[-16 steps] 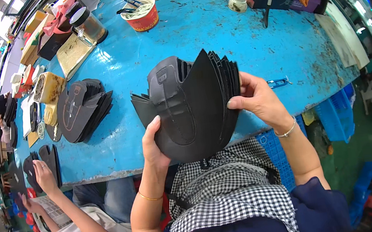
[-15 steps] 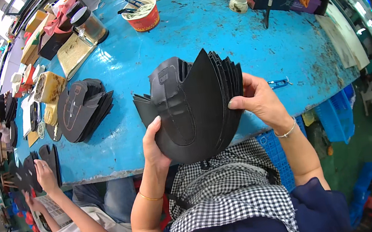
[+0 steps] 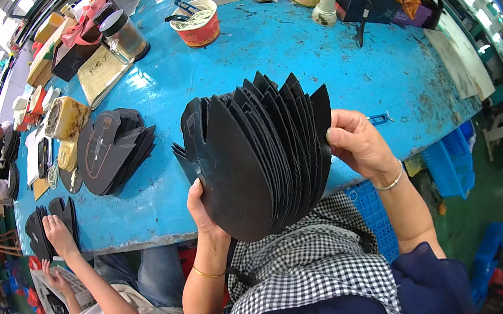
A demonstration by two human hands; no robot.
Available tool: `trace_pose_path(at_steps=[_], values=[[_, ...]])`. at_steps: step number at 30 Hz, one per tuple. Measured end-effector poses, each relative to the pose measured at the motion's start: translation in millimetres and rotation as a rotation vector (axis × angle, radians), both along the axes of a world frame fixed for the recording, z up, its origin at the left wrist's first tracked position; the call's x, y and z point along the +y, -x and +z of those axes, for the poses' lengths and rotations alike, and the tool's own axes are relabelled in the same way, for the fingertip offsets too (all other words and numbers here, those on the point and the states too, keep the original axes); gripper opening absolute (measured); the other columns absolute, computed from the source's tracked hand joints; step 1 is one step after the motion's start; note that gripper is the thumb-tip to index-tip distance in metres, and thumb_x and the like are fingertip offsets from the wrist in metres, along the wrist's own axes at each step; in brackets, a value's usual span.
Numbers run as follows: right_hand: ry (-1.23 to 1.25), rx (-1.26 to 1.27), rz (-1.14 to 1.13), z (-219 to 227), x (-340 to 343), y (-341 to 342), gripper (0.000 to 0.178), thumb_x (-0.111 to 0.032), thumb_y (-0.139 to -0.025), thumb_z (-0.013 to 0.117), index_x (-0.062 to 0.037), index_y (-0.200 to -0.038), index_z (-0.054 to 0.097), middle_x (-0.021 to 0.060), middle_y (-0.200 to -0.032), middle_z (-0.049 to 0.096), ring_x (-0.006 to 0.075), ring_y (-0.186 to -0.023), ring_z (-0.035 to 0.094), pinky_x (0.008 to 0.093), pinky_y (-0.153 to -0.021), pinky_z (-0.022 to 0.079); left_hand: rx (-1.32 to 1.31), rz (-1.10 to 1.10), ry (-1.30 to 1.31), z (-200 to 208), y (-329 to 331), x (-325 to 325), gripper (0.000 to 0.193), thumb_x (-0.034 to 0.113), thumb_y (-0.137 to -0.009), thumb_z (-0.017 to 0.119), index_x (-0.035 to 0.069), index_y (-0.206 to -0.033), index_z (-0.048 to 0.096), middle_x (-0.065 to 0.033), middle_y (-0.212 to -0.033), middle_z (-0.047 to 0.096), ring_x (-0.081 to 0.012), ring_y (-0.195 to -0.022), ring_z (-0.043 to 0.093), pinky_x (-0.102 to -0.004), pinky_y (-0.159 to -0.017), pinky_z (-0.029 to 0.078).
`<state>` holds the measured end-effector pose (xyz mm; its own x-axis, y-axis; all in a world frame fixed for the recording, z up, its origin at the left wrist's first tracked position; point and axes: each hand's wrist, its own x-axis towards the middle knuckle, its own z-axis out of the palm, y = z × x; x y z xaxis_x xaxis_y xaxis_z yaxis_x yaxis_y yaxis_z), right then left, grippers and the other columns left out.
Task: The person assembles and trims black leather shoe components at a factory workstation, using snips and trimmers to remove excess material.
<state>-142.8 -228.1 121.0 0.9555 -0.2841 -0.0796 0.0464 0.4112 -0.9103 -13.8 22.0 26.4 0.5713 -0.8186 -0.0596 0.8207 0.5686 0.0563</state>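
A thick stack of black shoe upper pieces (image 3: 237,165) is held up above the near table edge, in front of my checked apron. Its pieces are fanned apart, with pointed tips at the top right. My left hand (image 3: 205,207) is closed on the stack's lower left side, the thumb on the front piece and the other fingers hidden behind. At the right edge, my right hand (image 3: 357,140) pinches the fanned edges between thumb and fingers. Another pile of black shoe upper pieces (image 3: 112,151) lies on the table to the left.
The blue table (image 3: 391,62) carries a red paper tub (image 3: 199,27), a dark-lidded jar (image 3: 123,35), a grey cone (image 3: 325,4) and small blue thread snips (image 3: 380,119). At lower left a co-worker's hand (image 3: 58,234) touches more black pieces. Blue crates (image 3: 450,169) stand below the right edge.
The stack has turned and its pieces have spread into a wide fan, showing many edges. The stitched face at the front has swung out of sight. Both hands stay on the stack.
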Motion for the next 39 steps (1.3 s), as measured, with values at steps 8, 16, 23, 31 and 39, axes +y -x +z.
trace_pose_path(at_steps=[8,16,23,31,39], values=[[0.231,-0.048,-0.003,13.7,7.6,0.5,0.016,-0.013,-0.094,0.071,-0.0046,-0.081,0.065,-0.0022,-0.075,0.064,0.0059,-0.067,0.058,0.0225,-0.064,0.051,0.003,0.037,-0.182,-9.9,6.5,-1.9,0.047,0.029,-0.092,0.060,0.000,-0.128,0.060,-0.0178,-0.122,0.068,-0.0326,-0.106,0.069,-0.0448,-0.092,0.059],[0.096,-0.046,0.069,22.0,13.1,2.5,0.022,-0.021,-0.101,0.063,-0.0016,-0.091,0.070,0.0014,-0.080,0.068,0.0101,-0.072,0.066,0.0261,-0.067,0.058,0.060,0.054,-0.292,-18.9,9.8,0.5,0.037,0.027,-0.094,0.058,0.001,-0.121,0.063,-0.0160,-0.113,0.071,-0.0289,-0.098,0.072,-0.0409,-0.083,0.063],[0.167,-0.001,0.034,25.4,15.9,4.4,0.024,-0.021,-0.101,0.062,-0.0010,-0.092,0.070,0.0024,-0.081,0.069,0.0104,-0.071,0.067,0.0261,-0.067,0.057,0.080,0.029,-0.299,-16.5,13.1,-0.5,0.038,0.027,-0.094,0.058,0.001,-0.120,0.063,-0.0159,-0.114,0.071,-0.0292,-0.099,0.072,-0.0405,-0.084,0.062],[0.271,-0.074,-0.062,12.0,19.1,9.4,0.043,-0.012,-0.089,0.075,-0.0024,-0.124,0.053,0.0061,-0.122,0.058,0.0118,-0.100,0.062,0.0258,-0.082,0.054,-0.060,0.079,-0.285,11.6,16.8,2.6,0.044,0.026,-0.094,0.058,-0.005,-0.124,0.060,-0.0202,-0.119,0.068,-0.0316,-0.105,0.069,-0.0417,-0.093,0.058],[1.588,-0.239,0.034,1.4,33.9,14.4,0.077,-0.024,-0.066,0.087,-0.0113,-0.135,0.056,0.0161,-0.152,0.041,0.0328,-0.142,0.037,0.0505,-0.115,0.030,-0.294,0.139,-0.708,21.0,18.8,-8.2,0.039,0.018,-0.097,0.053,-0.006,-0.128,0.058,-0.0193,-0.124,0.067,-0.0278,-0.110,0.067,-0.0397,-0.098,0.054]])
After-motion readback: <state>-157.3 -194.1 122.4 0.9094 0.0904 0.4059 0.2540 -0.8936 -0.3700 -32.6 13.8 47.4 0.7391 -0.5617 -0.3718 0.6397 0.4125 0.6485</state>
